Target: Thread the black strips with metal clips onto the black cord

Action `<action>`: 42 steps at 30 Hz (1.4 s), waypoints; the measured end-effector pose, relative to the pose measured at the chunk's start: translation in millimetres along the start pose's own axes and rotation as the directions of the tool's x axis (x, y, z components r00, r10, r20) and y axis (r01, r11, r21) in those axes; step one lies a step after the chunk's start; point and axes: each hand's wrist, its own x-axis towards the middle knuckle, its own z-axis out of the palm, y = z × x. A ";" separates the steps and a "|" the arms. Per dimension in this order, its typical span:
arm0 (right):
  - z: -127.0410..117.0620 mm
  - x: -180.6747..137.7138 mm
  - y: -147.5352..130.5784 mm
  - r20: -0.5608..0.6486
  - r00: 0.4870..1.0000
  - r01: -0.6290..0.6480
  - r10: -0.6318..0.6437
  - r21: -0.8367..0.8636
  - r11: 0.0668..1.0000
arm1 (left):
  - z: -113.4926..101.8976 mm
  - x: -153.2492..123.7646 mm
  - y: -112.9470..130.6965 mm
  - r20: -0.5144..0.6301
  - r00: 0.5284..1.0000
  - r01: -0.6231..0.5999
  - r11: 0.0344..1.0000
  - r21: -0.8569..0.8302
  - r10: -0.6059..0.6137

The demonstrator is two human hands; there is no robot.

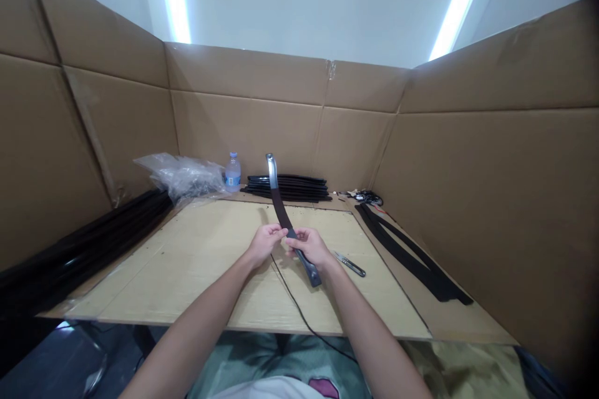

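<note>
A long curved black strip (pixel 282 209) with glossy, paler-looking ends is held tilted above the table, its far end pointing up and away from me. My right hand (pixel 309 245) is closed around its lower part, thumb on top. My left hand (pixel 267 242) is closed in a pinch at the strip's left edge, close to the right thumb; its fingertips touch the strip. A thin black cord (pixel 297 305) runs from below my left hand over the table edge toward my lap. Thread snips (pixel 350 264) lie on the table just right of my right hand.
Cardboard walls (pixel 281 124) enclose the table (pixel 187 268). At the back stand a pile of black strips (pixel 287 188), a water bottle (pixel 233 173) and clear plastic bags (pixel 187 177). Long black pieces (pixel 88 237) lie left; flat black strips (pixel 407 249) and tangled small items (pixel 365 197) lie right.
</note>
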 end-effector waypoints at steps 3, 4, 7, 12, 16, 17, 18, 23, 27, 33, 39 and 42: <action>3.9 -0.7 -0.8 0.022 1.000 -0.010 0.009 0.021 1.000 | 0.7 -1.1 1.3 0.069 0.998 0.012 0.999 -0.047 -0.008; 4.8 -0.7 -0.9 0.025 1.000 -0.004 0.004 0.018 1.000 | 0.6 -1.2 1.7 0.076 0.997 0.013 0.998 -0.054 -0.009; 6.2 -0.3 -0.6 0.009 1.000 -0.005 0.005 0.034 0.999 | -0.4 -0.9 2.1 0.038 0.999 0.009 0.999 -0.031 -0.008; 6.6 -1.3 -0.2 -0.055 0.997 -0.064 0.063 -0.017 0.998 | 2.1 -1.0 -0.7 0.021 1.000 0.001 1.000 -0.016 -0.001; 6.9 -2.9 -2.0 -0.106 0.993 -0.058 0.046 -0.117 0.991 | 8.2 -0.9 -3.9 0.005 1.000 -0.009 1.000 -0.030 0.009; 7.0 -2.9 -2.2 -0.116 0.992 -0.062 0.047 -0.128 0.990 | 9.3 -0.8 -4.3 -0.005 1.000 -0.011 1.000 -0.027 0.011; 7.1 -2.8 -2.2 -0.126 0.991 -0.066 0.049 -0.132 0.989 | 9.9 -0.7 -4.4 -0.018 1.000 -0.011 1.000 -0.020 0.011; 5.9 -0.3 1.9 -0.118 0.992 -0.062 0.051 -0.092 0.994 | 6.1 -1.0 -1.1 -0.016 1.000 0.019 0.999 -0.039 -0.019; 3.9 1.3 4.7 -0.090 0.996 -0.034 0.026 -0.089 0.995 | 0.6 -1.4 2.0 0.040 0.996 0.087 0.980 -0.180 -0.081; 2.2 1.9 5.0 -0.107 0.994 -0.011 0.000 -0.103 0.995 | 1.3 -2.0 2.3 0.043 0.996 0.083 0.978 -0.192 -0.076; 2.3 1.2 3.3 -0.134 0.991 0.007 -0.025 -0.138 0.990 | 3.6 -3.5 4.1 0.002 0.998 0.056 0.989 -0.134 -0.056; 1.9 1.3 3.9 -0.136 0.990 0.012 -0.033 -0.146 0.989 | 4.2 -3.3 3.6 -0.028 1.000 0.011 0.997 -0.078 -0.013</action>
